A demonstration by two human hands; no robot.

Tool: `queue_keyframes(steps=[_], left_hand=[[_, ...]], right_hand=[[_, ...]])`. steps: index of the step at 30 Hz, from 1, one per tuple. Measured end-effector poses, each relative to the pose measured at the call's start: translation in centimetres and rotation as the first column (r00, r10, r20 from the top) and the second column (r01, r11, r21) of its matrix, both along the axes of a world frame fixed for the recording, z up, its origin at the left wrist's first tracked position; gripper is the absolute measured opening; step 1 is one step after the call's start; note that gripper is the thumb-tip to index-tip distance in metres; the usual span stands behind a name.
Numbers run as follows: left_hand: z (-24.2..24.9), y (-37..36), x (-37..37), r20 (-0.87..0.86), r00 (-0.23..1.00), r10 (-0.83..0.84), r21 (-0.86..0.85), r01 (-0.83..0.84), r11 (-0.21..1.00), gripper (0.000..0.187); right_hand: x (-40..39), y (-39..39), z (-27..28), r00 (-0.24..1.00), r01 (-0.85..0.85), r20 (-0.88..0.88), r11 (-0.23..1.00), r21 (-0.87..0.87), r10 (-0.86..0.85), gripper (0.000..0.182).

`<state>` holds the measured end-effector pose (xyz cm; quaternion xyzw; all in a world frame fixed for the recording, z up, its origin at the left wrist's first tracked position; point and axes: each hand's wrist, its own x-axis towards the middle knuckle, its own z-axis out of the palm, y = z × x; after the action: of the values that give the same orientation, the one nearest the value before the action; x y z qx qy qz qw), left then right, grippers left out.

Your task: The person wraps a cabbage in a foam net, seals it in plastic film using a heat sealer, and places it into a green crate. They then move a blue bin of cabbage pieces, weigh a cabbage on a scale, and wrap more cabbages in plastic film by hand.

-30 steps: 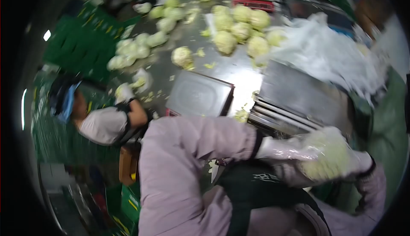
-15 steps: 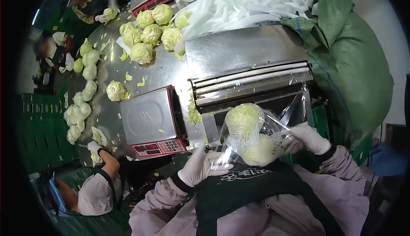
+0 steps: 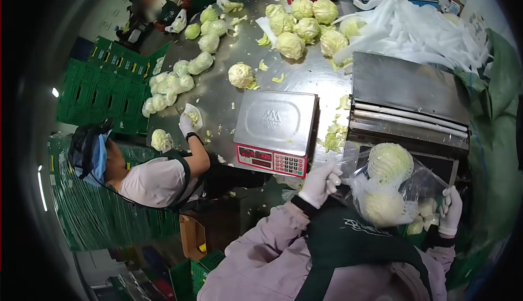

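Note:
Two pale green cabbages in white foam netting hang in front of my apron, the upper cabbage (image 3: 390, 161) next to the wrapping machine and the lower cabbage (image 3: 381, 209) closer to me. Clear plastic film (image 3: 424, 185) stretches around both. On the left, my left hand (image 3: 320, 184), in a white glove, is closed on an edge of the film. My right hand (image 3: 450, 212), also gloved, pinches the film at the other side. The wrapping machine (image 3: 408, 88), a steel box with white rollers, stands just beyond the cabbages.
A red and steel scale (image 3: 277, 120) sits left of the machine. Loose cabbages (image 3: 290, 45) and white foam nets (image 3: 408, 34) lie farther back. Wrapped cabbages (image 3: 173, 83) line the table's far left. A co-worker (image 3: 152, 184) stands at left; green crates (image 3: 109, 86) are stacked behind.
My view has swung left, so the table has shifted right in it. My hands have drawn the film out to both sides, and my left hand has closed on its edge.

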<state>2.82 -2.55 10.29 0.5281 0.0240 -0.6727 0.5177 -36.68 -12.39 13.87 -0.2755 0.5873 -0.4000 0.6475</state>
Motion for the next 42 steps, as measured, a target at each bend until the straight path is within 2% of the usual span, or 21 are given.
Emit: queue_keyframes(steps=[4, 8, 10, 12, 14, 15, 16, 17, 18, 21, 23, 24, 26, 30, 32, 33, 36, 38, 40, 41, 42], left_hand=[[0.1, 2.0, 1.7, -0.139, 0.978, 0.156, 0.104, -0.142, 0.984, 0.028], [-8.7, 4.7, -0.3, -0.005, 0.992, -0.126, 0.244, 0.123, 0.962, 0.02], [-11.0, 4.5, -3.7, 0.01, 0.932, -0.364, 0.29, 0.345, 0.893, 0.018], [-13.3, 2.7, -7.8, -0.037, 0.843, -0.537, 0.243, 0.529, 0.813, 0.025], [-15.6, 0.6, -11.4, -0.194, 0.731, -0.654, 0.066, 0.675, 0.735, 0.033], [-17.0, -0.5, -12.8, -0.328, 0.672, -0.664, -0.054, 0.688, 0.724, 0.024], [-16.1, -1.2, -14.9, -0.413, 0.749, -0.517, -0.168, 0.496, 0.852, 0.024], [-12.0, -2.5, -14.4, -0.593, 0.662, -0.459, -0.127, 0.485, 0.865, 0.03], [-15.2, -2.2, -16.8, -0.712, 0.569, -0.411, -0.237, 0.356, 0.904, 0.033], [-12.9, -3.9, -18.3, -0.709, 0.62, -0.336, -0.209, 0.27, 0.94, 0.035], [-12.5, -5.4, -19.3, -0.753, 0.55, -0.361, -0.24, 0.281, 0.929, 0.035], [-12.4, -6.2, -20.3, -0.739, 0.53, -0.416, -0.404, 0.145, 0.903, 0.039], [-8.9, -8.6, -20.9, -0.878, 0.289, -0.382, -0.359, 0.133, 0.924, 0.04], [-0.6, -12.3, -20.9, -0.83, 0.248, -0.499, -0.482, 0.131, 0.866, 0.043], [1.1, -13.1, -20.1, -0.783, 0.26, -0.565, -0.531, 0.193, 0.825, 0.044], [1.7, -13.3, -19.3, -0.754, 0.274, -0.597, -0.545, 0.245, 0.802, 0.044], [2.6, -12.6, -16.2, -0.614, 0.305, -0.728, -0.551, 0.494, 0.672, 0.047], [2.6, -12.5, -15.6, -0.437, 0.159, -0.885, -0.579, 0.703, 0.412, 0.05], [6.2, -12.8, -14.9, -0.227, -0.167, -0.96, -0.699, 0.714, 0.041, 0.063], [3.1, -11.9, -15.8, -0.172, -0.115, -0.978, -0.653, 0.757, 0.026, 0.047], [-1.0, -11.9, -18.3, -0.173, -0.263, -0.949, -0.605, 0.789, -0.109, 0.041]], right_hand=[[-5.9, 2.7, -7.1, 0.99, 0.043, 0.109, 0.933, 0.356, -0.087, 0.026], [-7.5, 6.0, -14.5, 0.997, -0.009, 0.064, 0.794, 0.607, -0.038, 0.026], [-6.5, 7.3, -15.6, 0.993, 0.011, 0.085, 0.79, 0.613, -0.08, 0.028], [-5.9, 8.5, -17.6, 0.986, -0.164, 0.121, 0.819, 0.549, 0.116, 0.027], [-6.4, 9.3, -21.0, 0.985, -0.16, 0.016, 0.858, 0.488, 0.174, 0.022], [-6.2, 9.6, -22.0, 0.958, -0.19, -0.144, 0.925, 0.328, 0.248, 0.021], [-5.8, 9.3, -20.4, 0.757, -0.498, -0.428, 0.86, 0.111, 0.494, 0.019], [-5.5, 9.1, -18.9, 0.469, -0.713, -0.764, 0.701, -0.031, 0.444, 0.02], [-3.4, 8.6, -15.7, 0.466, -0.714, -0.765, 0.7, -0.028, 0.445, 0.02], [-1.9, 8.9, -8.9, 0.52, -0.456, -0.818, 0.89, -0.02, 0.248, 0.022], [-2.9, 8.5, -6.3, 0.601, -0.331, -0.794, 0.932, -0.148, 0.087, 0.02], [-2.4, 7.9, -3.7, 0.587, -0.315, -0.81, 0.919, -0.236, -0.007, 0.02], [-2.6, 6.3, 1.3, 0.542, -0.233, -0.826, 0.917, -0.324, -0.154, 0.018], [-3.0, 3.7, 10.0, 0.496, -0.098, -0.739, 0.816, -0.569, -0.456, 0.023], [-4.0, 3.7, 14.1, 0.615, -0.065, -0.612, 0.741, -0.668, -0.498, 0.026], [-3.8, 3.1, 15.5, 0.664, -0.191, -0.523, 0.555, -0.81, -0.535, 0.026], [-1.1, 3.2, 20.7, 0.759, -0.409, -0.448, 0.188, -0.893, -0.473, 0.028], [-2.0, 2.2, 24.5, 0.431, -0.902, -0.888, -0.102, -0.419, -0.162, 0.019], [2.8, 1.0, 25.0, 0.322, -0.932, -0.946, -0.184, -0.312, -0.027, 0.013], [4.0, 0.1, 24.8, 0.241, -0.957, -0.971, -0.165, -0.24, 0.014, 0.013], [4.7, -1.4, 24.7, 0.022, -0.986, -1.0, -0.164, -0.023, 0.007, 0.011]])
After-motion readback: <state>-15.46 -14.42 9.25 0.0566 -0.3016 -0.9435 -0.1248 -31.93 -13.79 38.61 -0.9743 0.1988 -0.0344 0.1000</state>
